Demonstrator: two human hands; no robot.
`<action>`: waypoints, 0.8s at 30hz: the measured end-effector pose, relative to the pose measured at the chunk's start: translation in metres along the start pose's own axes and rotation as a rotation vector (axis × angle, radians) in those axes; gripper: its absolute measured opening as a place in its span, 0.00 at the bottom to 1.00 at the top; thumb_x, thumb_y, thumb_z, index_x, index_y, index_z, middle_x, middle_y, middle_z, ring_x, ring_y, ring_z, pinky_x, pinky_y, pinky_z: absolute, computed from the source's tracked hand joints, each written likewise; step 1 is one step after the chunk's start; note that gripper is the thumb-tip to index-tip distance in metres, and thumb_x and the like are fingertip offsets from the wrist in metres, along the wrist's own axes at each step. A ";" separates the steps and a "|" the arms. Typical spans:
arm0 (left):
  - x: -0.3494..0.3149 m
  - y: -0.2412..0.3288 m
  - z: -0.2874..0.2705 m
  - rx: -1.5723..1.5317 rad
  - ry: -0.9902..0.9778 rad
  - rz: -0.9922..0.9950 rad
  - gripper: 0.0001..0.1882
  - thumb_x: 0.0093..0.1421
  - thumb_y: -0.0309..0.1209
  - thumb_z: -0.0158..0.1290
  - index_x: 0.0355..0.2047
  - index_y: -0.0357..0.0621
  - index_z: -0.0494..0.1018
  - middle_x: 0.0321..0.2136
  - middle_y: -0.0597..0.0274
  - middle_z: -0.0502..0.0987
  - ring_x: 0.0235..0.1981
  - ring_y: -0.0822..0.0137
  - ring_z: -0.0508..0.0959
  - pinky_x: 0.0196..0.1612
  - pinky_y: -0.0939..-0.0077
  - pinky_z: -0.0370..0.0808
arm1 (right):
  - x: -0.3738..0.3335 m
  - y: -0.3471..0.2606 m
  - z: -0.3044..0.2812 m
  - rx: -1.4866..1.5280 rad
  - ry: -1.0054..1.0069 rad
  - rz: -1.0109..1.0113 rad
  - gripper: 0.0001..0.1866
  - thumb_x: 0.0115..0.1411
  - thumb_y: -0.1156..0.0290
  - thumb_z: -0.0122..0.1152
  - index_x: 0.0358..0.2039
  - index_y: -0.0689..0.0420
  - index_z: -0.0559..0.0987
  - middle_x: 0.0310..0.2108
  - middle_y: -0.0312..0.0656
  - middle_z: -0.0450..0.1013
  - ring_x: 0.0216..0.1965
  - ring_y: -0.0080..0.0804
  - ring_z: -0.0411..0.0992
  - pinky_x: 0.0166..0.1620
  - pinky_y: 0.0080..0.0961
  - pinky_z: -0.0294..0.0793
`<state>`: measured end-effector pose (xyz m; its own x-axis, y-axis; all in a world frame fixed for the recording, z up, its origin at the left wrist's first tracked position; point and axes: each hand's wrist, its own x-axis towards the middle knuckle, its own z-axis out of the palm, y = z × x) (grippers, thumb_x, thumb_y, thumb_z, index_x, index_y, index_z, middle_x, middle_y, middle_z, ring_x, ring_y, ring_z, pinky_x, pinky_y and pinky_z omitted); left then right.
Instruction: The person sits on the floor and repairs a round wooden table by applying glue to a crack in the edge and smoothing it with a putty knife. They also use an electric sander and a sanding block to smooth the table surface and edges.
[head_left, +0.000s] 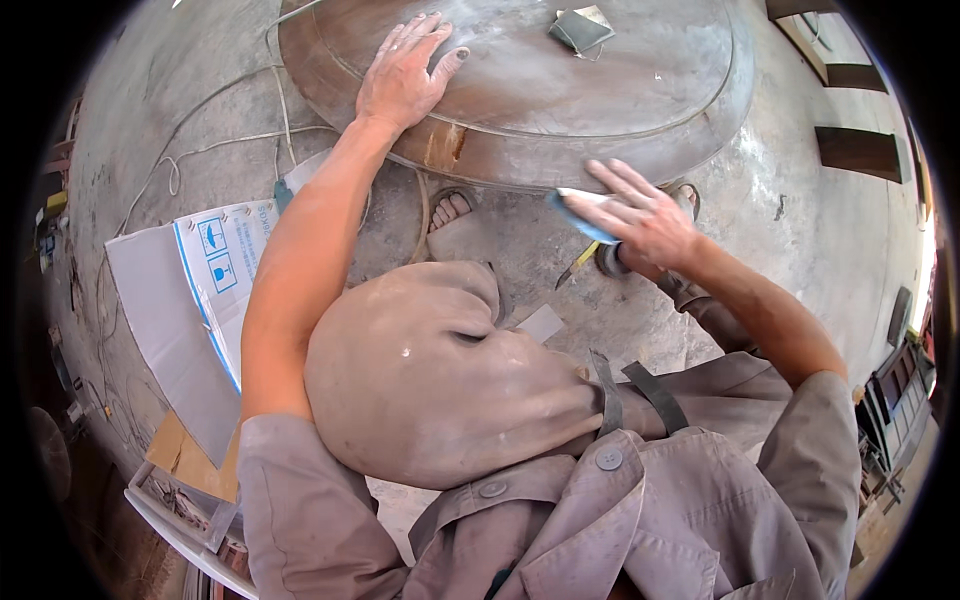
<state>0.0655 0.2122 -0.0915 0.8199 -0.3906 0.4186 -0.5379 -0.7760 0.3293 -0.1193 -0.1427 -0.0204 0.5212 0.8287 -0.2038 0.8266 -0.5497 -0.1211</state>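
My left hand lies flat on a round brown wooden top, fingers stretched out and dusty with pale powder. That top has a grooved ring near its rim and a worn patch on its near edge. My right hand is just off the near right rim, with a folded blue-and-white sheet gripped under its fingers. The sheet's exact kind is unclear. Farther back on the wood rests a folded dark green sheet, which looks like sandpaper.
A slim yellow-and-black tool is on the concrete floor below my right hand. Flattened cardboard leans at the left, near a pale cable. Dark wooden pieces stand at right. My bent knee is close to the top.
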 end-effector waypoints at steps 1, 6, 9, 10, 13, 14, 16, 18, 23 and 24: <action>0.003 0.005 0.001 -0.010 -0.001 0.003 0.31 0.73 0.56 0.47 0.63 0.46 0.75 0.69 0.57 0.70 0.73 0.56 0.64 0.77 0.59 0.56 | -0.028 0.015 0.005 -0.001 0.037 0.005 0.50 0.58 0.73 0.63 0.79 0.44 0.52 0.72 0.36 0.66 0.79 0.43 0.48 0.81 0.45 0.41; 0.003 0.010 -0.001 -0.014 -0.027 -0.064 0.31 0.73 0.56 0.47 0.63 0.46 0.75 0.68 0.56 0.70 0.72 0.56 0.64 0.76 0.59 0.57 | -0.014 0.011 -0.007 0.046 -0.015 -0.015 0.49 0.57 0.69 0.64 0.78 0.43 0.55 0.71 0.36 0.67 0.77 0.40 0.53 0.81 0.45 0.47; 0.004 0.002 0.004 -0.030 0.002 -0.006 0.30 0.73 0.55 0.47 0.63 0.47 0.75 0.68 0.56 0.71 0.72 0.56 0.65 0.76 0.59 0.58 | -0.023 0.022 0.007 -0.118 0.100 -0.088 0.50 0.55 0.69 0.64 0.78 0.46 0.55 0.73 0.33 0.63 0.77 0.40 0.54 0.81 0.43 0.47; 0.005 0.002 0.003 -0.022 0.001 -0.007 0.30 0.73 0.55 0.48 0.63 0.47 0.75 0.68 0.56 0.71 0.72 0.56 0.65 0.76 0.59 0.58 | -0.029 0.031 0.008 -0.178 0.124 -0.109 0.51 0.54 0.69 0.64 0.78 0.47 0.54 0.74 0.33 0.62 0.77 0.40 0.53 0.81 0.43 0.47; 0.002 0.000 0.000 -0.001 -0.009 -0.009 0.29 0.73 0.54 0.48 0.63 0.47 0.75 0.68 0.56 0.71 0.72 0.55 0.65 0.76 0.59 0.58 | -0.027 0.020 0.007 -0.094 0.049 -0.072 0.45 0.61 0.69 0.58 0.78 0.47 0.53 0.74 0.30 0.60 0.78 0.38 0.51 0.81 0.43 0.48; 0.005 0.000 -0.001 -0.004 -0.008 -0.003 0.29 0.73 0.54 0.48 0.62 0.47 0.75 0.68 0.56 0.71 0.72 0.56 0.65 0.76 0.59 0.58 | -0.014 0.007 -0.004 -0.065 -0.017 -0.033 0.43 0.63 0.68 0.56 0.78 0.47 0.54 0.74 0.30 0.61 0.78 0.38 0.51 0.81 0.43 0.49; 0.002 0.007 0.004 -0.025 -0.012 -0.001 0.29 0.73 0.54 0.48 0.62 0.47 0.75 0.68 0.56 0.71 0.72 0.56 0.65 0.76 0.59 0.58 | 0.012 -0.016 -0.006 -0.166 0.012 -0.045 0.46 0.62 0.69 0.57 0.79 0.47 0.51 0.76 0.30 0.57 0.79 0.37 0.48 0.81 0.43 0.45; 0.006 0.005 0.006 -0.020 -0.002 0.003 0.28 0.73 0.54 0.49 0.61 0.47 0.76 0.68 0.56 0.71 0.72 0.56 0.65 0.76 0.60 0.58 | 0.029 -0.016 0.019 -0.178 0.151 -0.078 0.47 0.61 0.70 0.58 0.79 0.48 0.50 0.77 0.31 0.55 0.79 0.37 0.47 0.81 0.43 0.44; 0.007 0.009 0.003 -0.016 0.014 0.004 0.28 0.73 0.53 0.49 0.61 0.47 0.76 0.68 0.57 0.71 0.72 0.56 0.65 0.76 0.60 0.59 | -0.033 0.022 0.016 -0.062 0.202 -0.054 0.45 0.60 0.73 0.60 0.77 0.51 0.55 0.68 0.36 0.70 0.77 0.40 0.54 0.80 0.42 0.52; 0.007 0.011 0.002 -0.019 0.004 0.003 0.28 0.73 0.53 0.49 0.61 0.47 0.76 0.68 0.56 0.71 0.72 0.56 0.65 0.76 0.60 0.59 | -0.035 0.021 0.017 -0.052 0.201 -0.053 0.44 0.60 0.73 0.60 0.77 0.51 0.55 0.68 0.37 0.69 0.77 0.41 0.54 0.79 0.43 0.53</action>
<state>0.0661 0.1999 -0.0865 0.8174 -0.3911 0.4230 -0.5442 -0.7650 0.3444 -0.1236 -0.1851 -0.0325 0.5046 0.8633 0.0002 0.8609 -0.5032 -0.0754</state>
